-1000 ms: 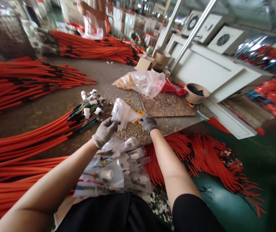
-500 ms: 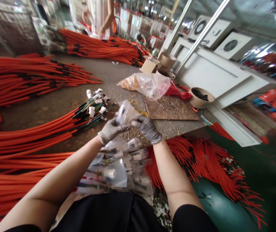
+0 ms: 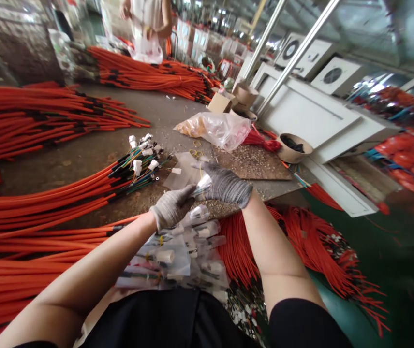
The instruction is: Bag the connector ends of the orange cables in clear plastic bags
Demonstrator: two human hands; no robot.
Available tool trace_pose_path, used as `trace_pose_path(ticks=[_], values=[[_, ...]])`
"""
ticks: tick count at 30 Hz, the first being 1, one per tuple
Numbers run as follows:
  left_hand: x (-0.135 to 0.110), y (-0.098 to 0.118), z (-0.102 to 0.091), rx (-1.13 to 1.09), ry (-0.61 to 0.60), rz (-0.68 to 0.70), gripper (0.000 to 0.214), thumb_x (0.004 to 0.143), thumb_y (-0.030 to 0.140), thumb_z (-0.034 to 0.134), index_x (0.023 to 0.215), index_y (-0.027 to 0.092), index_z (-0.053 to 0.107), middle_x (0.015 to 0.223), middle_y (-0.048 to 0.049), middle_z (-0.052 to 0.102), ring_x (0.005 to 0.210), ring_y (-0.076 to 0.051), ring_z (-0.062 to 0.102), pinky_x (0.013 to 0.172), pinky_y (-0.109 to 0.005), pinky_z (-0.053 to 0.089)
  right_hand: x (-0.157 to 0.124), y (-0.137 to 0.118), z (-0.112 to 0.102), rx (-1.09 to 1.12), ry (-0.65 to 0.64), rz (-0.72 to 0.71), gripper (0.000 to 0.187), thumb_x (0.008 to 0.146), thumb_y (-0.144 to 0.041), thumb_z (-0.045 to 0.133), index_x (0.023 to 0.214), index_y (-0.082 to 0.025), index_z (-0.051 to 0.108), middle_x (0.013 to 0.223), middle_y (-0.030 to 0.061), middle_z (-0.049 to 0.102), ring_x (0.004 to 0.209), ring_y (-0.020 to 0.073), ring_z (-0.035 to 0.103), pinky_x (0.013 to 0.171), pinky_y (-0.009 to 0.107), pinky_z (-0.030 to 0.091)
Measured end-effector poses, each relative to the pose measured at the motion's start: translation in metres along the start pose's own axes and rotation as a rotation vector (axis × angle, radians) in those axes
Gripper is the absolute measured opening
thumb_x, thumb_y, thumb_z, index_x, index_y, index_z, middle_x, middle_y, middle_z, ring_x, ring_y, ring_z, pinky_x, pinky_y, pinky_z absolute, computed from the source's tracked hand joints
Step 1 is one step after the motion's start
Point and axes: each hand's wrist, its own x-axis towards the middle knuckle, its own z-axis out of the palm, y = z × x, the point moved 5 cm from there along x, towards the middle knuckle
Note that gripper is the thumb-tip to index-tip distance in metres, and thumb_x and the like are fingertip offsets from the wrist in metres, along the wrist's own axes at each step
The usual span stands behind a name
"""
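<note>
Both my hands wear grey knit gloves and meet over a small clear plastic bag point(image 3: 183, 176) held above the grey worktable point(image 3: 83, 159). My left hand point(image 3: 170, 209) grips the bag's near end with fingers closed. My right hand point(image 3: 227, 184) is closed round the bag's neck, with a thin yellow rubber band near its fingers. Just below my hands, on my lap, lies a pile of bagged white connectors point(image 3: 178, 251) on orange cables. An orange cable bundle with bare white connectors point(image 3: 140, 157) lies to the left.
Orange cable bundles point(image 3: 40, 121) cover the table's left and far side, and more hang below its edge point(image 3: 301, 241). A clear bag of rubber bands point(image 3: 216, 129), a brown board point(image 3: 254, 163), a bowl point(image 3: 294, 147) and cardboard boxes point(image 3: 229, 99) lie to the right. Another person point(image 3: 149, 19) stands far off.
My right hand has come across from the bag's right side to its neck and closed over it. The bag has flattened out and dropped lower. My left hand has sunk a little.
</note>
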Motion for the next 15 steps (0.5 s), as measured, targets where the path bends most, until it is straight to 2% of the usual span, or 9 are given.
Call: trace_pose_path(ticks=[2,4,6,7,8,9,11,13,15], values=[[-0.003,0.01,-0.008,-0.069,0.039,0.071,0.037,0.078,0.038,0.062,0.108,0.017,0.06,0.079,-0.0034,0.065,0.07,-0.017,0.06,0.067,-0.027,0.047,0.003,0.001,0.019,0.145,-0.217,0.078,0.05,0.057,-0.032,0.082,0.101,-0.014,0.067,0.09,0.007,0.07,0.082,0.0216,0.067,0.07,0.033,0.056],[-0.003,0.015,-0.021,-0.238,0.158,0.061,0.038,0.078,0.04,0.064,0.108,0.018,0.054,0.079,-0.0013,0.062,0.066,-0.014,0.057,0.062,-0.024,0.046,-0.003,0.002,0.048,0.37,-0.381,0.179,0.04,0.071,-0.041,0.072,0.096,-0.01,0.067,0.078,0.0065,0.071,0.065,0.017,0.067,0.048,0.022,0.049],[-0.005,0.016,-0.034,-0.421,0.274,0.001,0.042,0.075,0.04,0.067,0.107,0.019,0.051,0.08,0.0003,0.06,0.064,-0.011,0.054,0.058,-0.022,0.044,-0.011,0.004,0.08,0.518,-0.52,0.251,0.032,0.079,-0.039,0.065,0.087,-0.008,0.067,0.069,0.0061,0.07,0.053,0.0137,0.065,0.037,0.017,0.04],[-0.005,0.016,-0.038,-0.508,0.275,-0.039,0.041,0.073,0.038,0.069,0.105,0.019,0.052,0.08,0.0006,0.06,0.063,-0.011,0.053,0.058,-0.022,0.043,-0.013,0.006,0.092,0.516,-0.526,0.261,0.027,0.08,-0.035,0.065,0.081,-0.008,0.067,0.064,0.0048,0.069,0.048,0.0119,0.062,0.034,0.016,0.039],[-0.006,0.015,-0.039,-0.594,0.234,-0.085,0.037,0.071,0.036,0.069,0.101,0.018,0.054,0.078,0.0009,0.059,0.062,-0.01,0.052,0.057,-0.021,0.042,-0.013,0.01,0.098,0.47,-0.464,0.259,0.023,0.081,-0.03,0.063,0.075,-0.008,0.067,0.059,0.0032,0.068,0.044,0.0105,0.06,0.033,0.016,0.039],[-0.006,0.015,-0.038,-0.682,0.163,-0.132,0.032,0.07,0.033,0.068,0.096,0.017,0.057,0.073,0.0016,0.058,0.059,-0.01,0.05,0.055,-0.021,0.041,-0.011,0.013,0.098,0.396,-0.343,0.248,0.024,0.083,-0.027,0.06,0.07,-0.008,0.066,0.056,0.0017,0.066,0.044,0.0094,0.059,0.034,0.016,0.041],[-0.004,0.014,-0.034,-0.829,0.055,-0.204,0.025,0.069,0.03,0.065,0.088,0.016,0.06,0.066,0.0029,0.055,0.054,-0.009,0.047,0.052,-0.021,0.04,-0.008,0.013,0.086,0.263,-0.036,0.208,0.031,0.088,-0.025,0.049,0.067,-0.007,0.065,0.058,0.0021,0.068,0.058,0.0099,0.065,0.045,0.016,0.05],[0.001,0.01,-0.033,-0.838,0.113,-0.224,0.027,0.066,0.029,0.067,0.088,0.015,0.06,0.068,0.0027,0.057,0.057,-0.009,0.05,0.055,-0.02,0.042,-0.01,0.002,0.074,0.237,0.146,0.137,0.034,0.092,-0.026,0.043,0.077,-0.007,0.067,0.075,0.0065,0.073,0.091,0.0135,0.068,0.067,0.023,0.058],[0.006,0.006,-0.031,-0.63,0.24,-0.208,0.032,0.065,0.029,0.071,0.091,0.015,0.061,0.074,0.0021,0.058,0.064,-0.009,0.053,0.058,-0.018,0.045,-0.014,-0.016,0.071,0.267,0.166,0.049,0.029,0.093,-0.031,0.046,0.095,-0.013,0.069,0.098,0.0089,0.073,0.119,0.018,0.058,0.09,0.035,0.054]])
